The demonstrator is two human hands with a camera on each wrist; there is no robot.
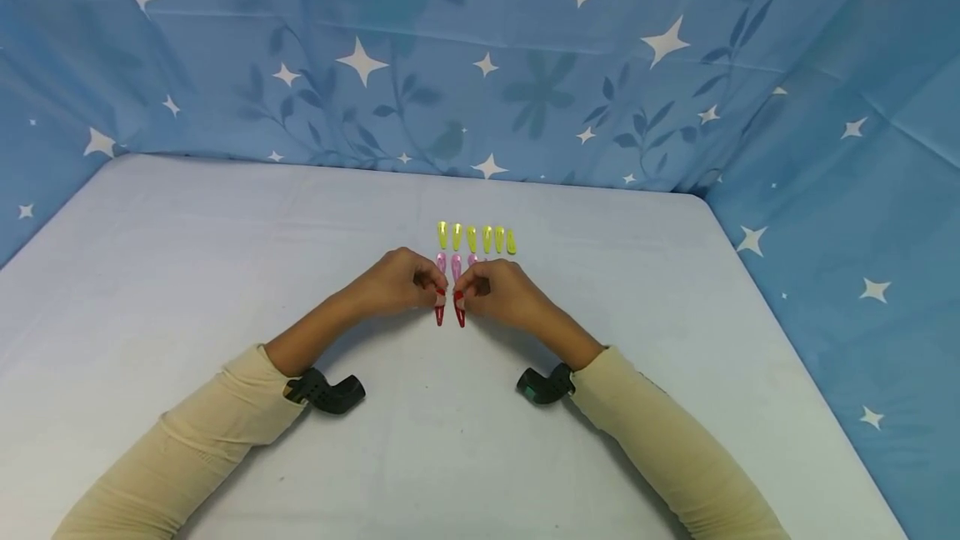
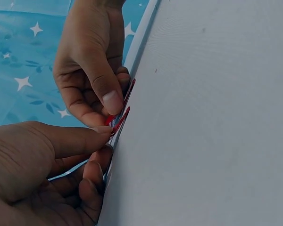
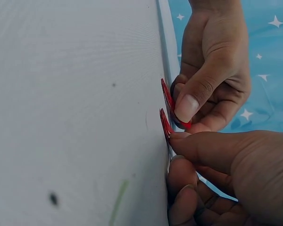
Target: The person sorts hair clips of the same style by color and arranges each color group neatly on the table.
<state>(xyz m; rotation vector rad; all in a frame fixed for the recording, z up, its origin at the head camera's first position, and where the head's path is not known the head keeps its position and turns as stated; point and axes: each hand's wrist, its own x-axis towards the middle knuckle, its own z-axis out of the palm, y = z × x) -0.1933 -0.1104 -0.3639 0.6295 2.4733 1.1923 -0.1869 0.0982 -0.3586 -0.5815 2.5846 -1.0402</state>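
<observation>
Side by side on the white table, two red snap hair clips point toward the near edge. My left hand (image 1: 397,283) pinches the left red hair clip (image 1: 439,317) between thumb and fingertip. The right red hair clip (image 1: 461,318) is pinched the same way by my right hand (image 1: 504,294). Just beyond the fingers lies a row of pink hair clips (image 1: 457,263), partly hidden behind my right hand. Farther back runs a row of several yellow hair clips (image 1: 472,238). In both wrist views the fingertips are close together, and the red clips' narrow ends stick out.
A white cloth-covered table (image 1: 420,457) spreads around the hands. Blue curtains (image 1: 450,65) with white stars and leaf prints hang along its back and right side. A black wrist camera mount (image 1: 330,394) sits on the left sleeve, another mount (image 1: 543,386) on the right.
</observation>
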